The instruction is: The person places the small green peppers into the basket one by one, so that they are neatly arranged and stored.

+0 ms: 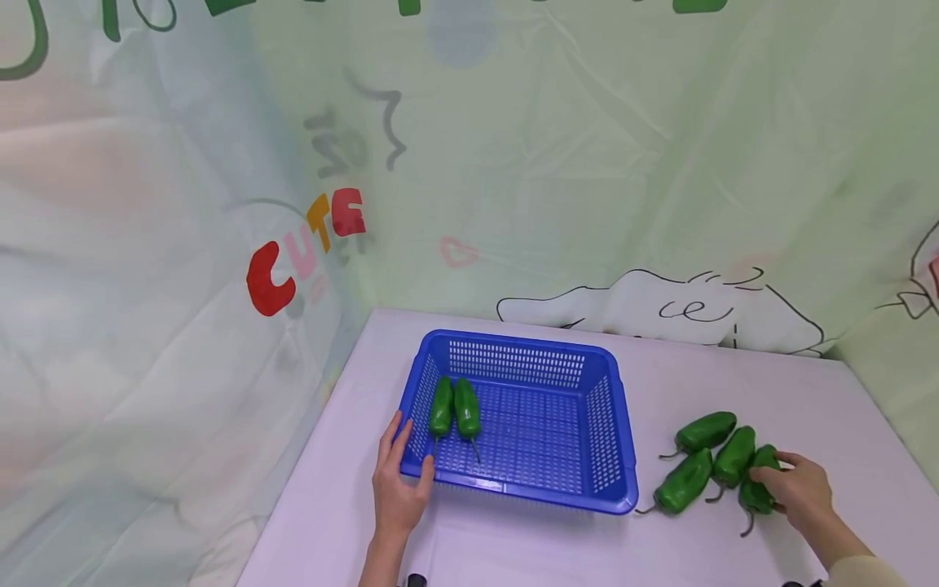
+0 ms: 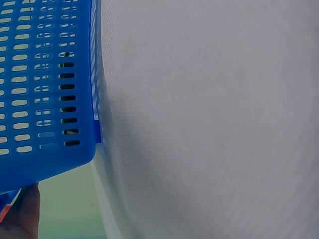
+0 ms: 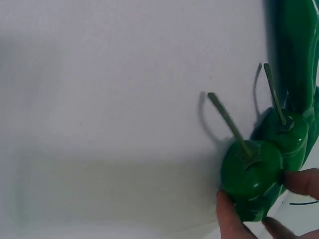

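My left hand (image 1: 398, 495) rests at the near left corner of a blue plastic basket (image 1: 522, 489), fingers fairly straight along the left rim and thumb at the front rim. In the left wrist view, the thumb (image 2: 29, 211) touches the basket rim. Two green peppers (image 1: 467, 409) lie side by side in the basket's left part, stems toward me. To the right of the basket, my right hand (image 1: 801, 492) pinches the rightmost green pepper (image 3: 251, 172) of a small group, thumb and fingers on its sides. Beside it lie three other green peppers (image 1: 684, 483) on the table.
The table (image 1: 535, 554) has a white cloth. A printed fabric sheet (image 1: 557, 179) rises behind it and along both sides. Dark small objects (image 1: 416, 580) show at the bottom edge near each wrist.
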`<state>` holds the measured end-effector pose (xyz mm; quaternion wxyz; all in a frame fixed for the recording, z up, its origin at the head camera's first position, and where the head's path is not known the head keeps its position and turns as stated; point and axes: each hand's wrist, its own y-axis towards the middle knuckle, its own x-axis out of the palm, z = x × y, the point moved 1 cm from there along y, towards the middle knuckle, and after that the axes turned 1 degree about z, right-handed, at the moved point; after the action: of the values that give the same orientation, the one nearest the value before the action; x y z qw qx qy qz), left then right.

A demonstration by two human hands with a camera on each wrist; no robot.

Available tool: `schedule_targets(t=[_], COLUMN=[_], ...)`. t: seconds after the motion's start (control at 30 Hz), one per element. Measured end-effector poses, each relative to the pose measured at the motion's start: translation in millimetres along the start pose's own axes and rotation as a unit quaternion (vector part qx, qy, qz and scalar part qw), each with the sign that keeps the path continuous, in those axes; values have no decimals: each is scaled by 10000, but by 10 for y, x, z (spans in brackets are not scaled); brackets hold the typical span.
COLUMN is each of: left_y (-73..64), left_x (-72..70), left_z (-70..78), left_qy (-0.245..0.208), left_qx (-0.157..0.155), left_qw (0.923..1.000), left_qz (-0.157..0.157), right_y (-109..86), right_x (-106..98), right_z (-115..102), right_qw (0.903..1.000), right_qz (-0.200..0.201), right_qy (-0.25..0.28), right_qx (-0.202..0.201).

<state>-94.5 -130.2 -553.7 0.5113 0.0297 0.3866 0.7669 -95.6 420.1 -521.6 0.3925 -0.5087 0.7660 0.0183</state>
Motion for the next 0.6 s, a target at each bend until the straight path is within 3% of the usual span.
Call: schedule_targets(t=[0.23,0.6], left_y=[-1,13], left_x=[3,-7], left_z=[5,17], left_qy=[9,-46], left_qx=[74,63], left_qw=[10000,10000], left_qz=[23,30], right_y=[-56,-63], right_x=[-93,-361], right_z=[-71,-465], right_qw=[9995,9963], right_qz=[-177,-531], right_qy=[206,635], right_qx=[165,-212])
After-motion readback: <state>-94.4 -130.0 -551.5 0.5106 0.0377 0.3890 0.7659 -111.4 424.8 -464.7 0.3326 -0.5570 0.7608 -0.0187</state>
